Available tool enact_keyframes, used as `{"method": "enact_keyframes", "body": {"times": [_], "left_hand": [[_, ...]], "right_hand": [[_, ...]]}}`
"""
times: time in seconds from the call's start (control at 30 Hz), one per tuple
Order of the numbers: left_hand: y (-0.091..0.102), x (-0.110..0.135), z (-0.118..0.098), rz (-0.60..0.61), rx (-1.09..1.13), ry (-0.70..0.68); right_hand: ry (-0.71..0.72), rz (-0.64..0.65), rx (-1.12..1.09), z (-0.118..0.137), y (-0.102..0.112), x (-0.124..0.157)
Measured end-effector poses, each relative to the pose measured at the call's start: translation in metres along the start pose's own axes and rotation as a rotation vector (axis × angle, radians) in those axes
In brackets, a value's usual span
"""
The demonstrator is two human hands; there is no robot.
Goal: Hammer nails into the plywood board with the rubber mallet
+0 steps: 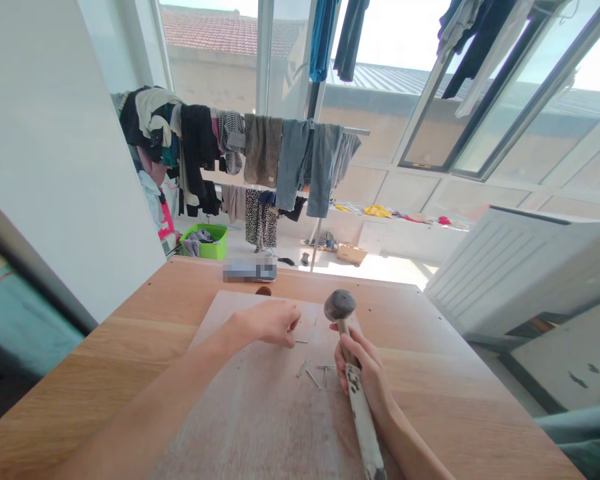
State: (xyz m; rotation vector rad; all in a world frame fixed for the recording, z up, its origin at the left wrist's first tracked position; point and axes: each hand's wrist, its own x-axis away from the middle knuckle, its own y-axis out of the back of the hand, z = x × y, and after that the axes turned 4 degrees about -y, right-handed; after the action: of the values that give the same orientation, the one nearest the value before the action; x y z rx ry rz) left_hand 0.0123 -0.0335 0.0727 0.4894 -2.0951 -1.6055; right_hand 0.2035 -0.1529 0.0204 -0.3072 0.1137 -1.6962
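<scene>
A mallet (341, 305) with a dark rounded head and a worn, white-coated lower handle is in my right hand (363, 360), its head tilted up and away from me. My left hand (273, 323) is closed in a pinch low over a pale wooden board (240, 413); what its fingertips hold is hidden. A nail (303, 342) shows right beside the curled fingers, and I cannot tell whether it lies on the board or sticks out of the hand. Several loose nails (313, 380) lie on the board between my hands.
The board rests on a wooden table (430, 373). Near the far edge are a partly blurred flat object (250, 271) and a small brown round thing (263, 291). Beyond stand a laundry rack (355, 131) and a green basket (214, 247); a white ribbed panel (520, 267) is at right.
</scene>
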Motion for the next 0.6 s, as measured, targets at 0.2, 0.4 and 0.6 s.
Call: {"method": "enact_keyframes", "body": {"times": [0.2, 0.4, 0.6], "left_hand": [[-0.005, -0.003, -0.007, 0.04, 0.058, -0.007], [-0.004, -0.005, -0.017, 0.05, 0.044, 0.009], [0.002, -0.011, -0.012, 0.068, -0.074, -0.047]], "right_hand": [[-0.02, 0.003, 0.015, 0.002, 0.0, 0.0], [-0.025, -0.001, 0.014, 0.002, -0.001, 0.0], [-0.015, 0.011, 0.015, 0.0, 0.001, -0.002]]}}
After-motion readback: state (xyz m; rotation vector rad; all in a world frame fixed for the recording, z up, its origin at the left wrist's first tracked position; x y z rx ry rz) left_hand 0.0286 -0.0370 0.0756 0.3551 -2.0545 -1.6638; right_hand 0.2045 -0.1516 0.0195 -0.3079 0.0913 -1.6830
